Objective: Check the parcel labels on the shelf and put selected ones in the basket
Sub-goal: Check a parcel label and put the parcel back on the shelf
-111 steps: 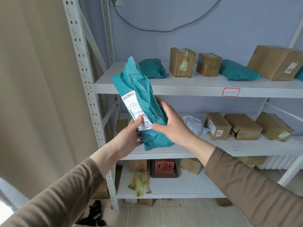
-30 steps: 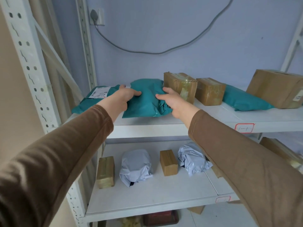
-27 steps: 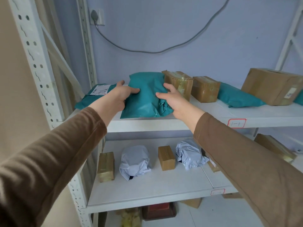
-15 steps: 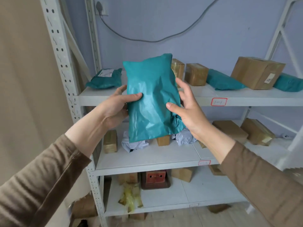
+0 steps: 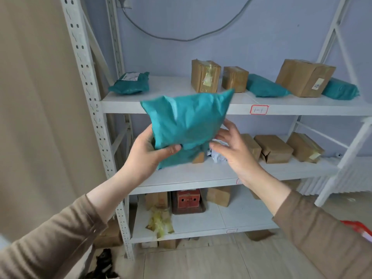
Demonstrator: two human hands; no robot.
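The teal parcel is smooth, faintly glossy plastic film; the boxes are matt brown cardboard under shiny tape; the shelf is white painted metal

A pale blue-violet wall stands behind a white metal rack with perforated uprights. A grey cable sags across the wall from a socket near the top edge. To the left hangs a beige curtain. The floor is light wood-look planks. A white ribbed radiator sits low at right. Soft daylight fills the room.
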